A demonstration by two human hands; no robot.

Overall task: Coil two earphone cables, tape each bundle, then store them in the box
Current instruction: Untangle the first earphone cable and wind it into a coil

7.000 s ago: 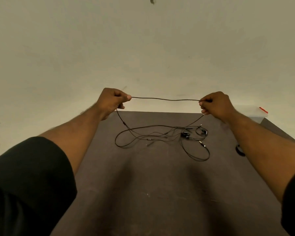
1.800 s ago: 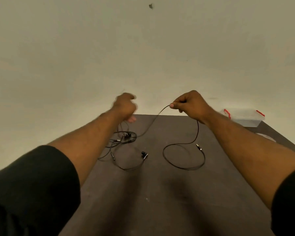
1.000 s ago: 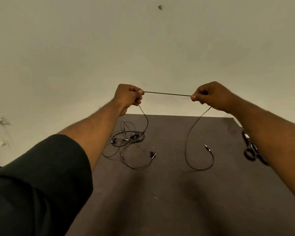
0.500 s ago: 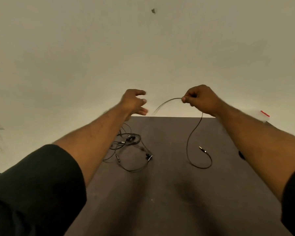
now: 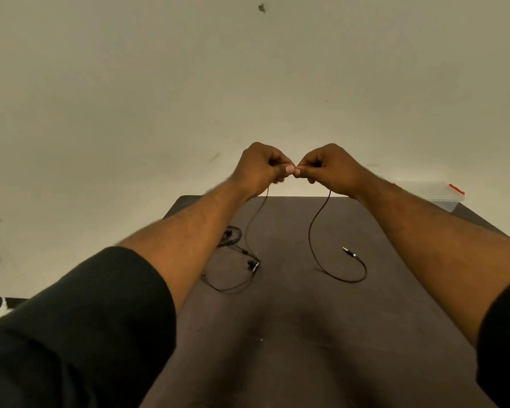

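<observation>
My left hand and my right hand are raised above the far end of the dark table, fingertips touching, both pinching one black earphone cable. From the right hand the cable hangs down and curls on the table to its jack plug. From the left hand it drops to a tangle of black cable with an earbud lying near my left forearm. The clear box with red clips stands at the far right, behind my right arm.
A pale wall rises behind the table's far edge. The floor shows at the lower left, past the table's left edge. My black sleeves fill the lower corners.
My left hand, which had let go and opened half a second ago, has closed on the cable again. Both hands have come together until the fingertips meet.
</observation>
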